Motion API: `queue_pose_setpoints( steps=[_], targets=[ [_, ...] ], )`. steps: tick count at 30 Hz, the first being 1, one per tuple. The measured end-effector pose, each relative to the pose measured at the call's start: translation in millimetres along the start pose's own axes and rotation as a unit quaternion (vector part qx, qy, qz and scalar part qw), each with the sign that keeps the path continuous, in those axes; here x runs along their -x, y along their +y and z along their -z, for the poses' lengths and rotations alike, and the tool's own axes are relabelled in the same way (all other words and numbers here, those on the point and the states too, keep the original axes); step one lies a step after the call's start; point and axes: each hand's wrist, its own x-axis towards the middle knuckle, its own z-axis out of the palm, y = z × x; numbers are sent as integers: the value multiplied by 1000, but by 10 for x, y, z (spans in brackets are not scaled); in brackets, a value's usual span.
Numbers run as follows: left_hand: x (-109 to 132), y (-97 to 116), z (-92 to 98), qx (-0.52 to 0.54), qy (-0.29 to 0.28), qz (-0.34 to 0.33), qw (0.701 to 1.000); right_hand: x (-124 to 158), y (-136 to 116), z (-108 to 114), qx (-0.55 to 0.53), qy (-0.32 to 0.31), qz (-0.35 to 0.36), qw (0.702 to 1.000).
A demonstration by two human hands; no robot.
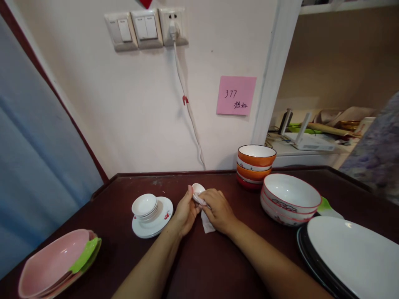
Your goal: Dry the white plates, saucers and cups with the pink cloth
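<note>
Near the table's far middle, my left hand is closed around a small white piece of tableware with a rounded, hollow end. Fingers and cloth cover much of it, so I cannot tell whether it is a little dish or a spoon. My right hand grips a thin white cloth and presses it against the piece; one end of the cloth hangs below. Left of my hands, several small white dishes are stacked on white plates with a red flower mark.
Pink dishes with a green leaf-shaped part lie at the near left. Orange and white bowls are stacked at the back right, beside red-rimmed white bowls. A white oval plate rests on dark ones at right. Behind stands a wall.
</note>
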Motion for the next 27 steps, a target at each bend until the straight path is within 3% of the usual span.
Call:
queue_pose_setpoints(
  steps=[4, 9, 17, 23, 27],
  targets=[
    [-23, -20, 50, 3, 17, 32, 999, 22, 33, -5, 27, -28, 28, 999],
    [8, -38, 62, 51, -61, 12, 997, 12, 60, -21, -4, 14, -40, 999],
    [-24, -99, 168, 32, -38, -23, 999, -3, -41, 38, 18, -53, -81, 995],
    [-8, -72, 135, 67, -64, 47, 995, -14, -161, 50, -21, -56, -21, 998],
    [-26, -65, 131, 93, -33, 52, 994, -17, -138, 62, -11, -73, 4, 997]
  ],
)
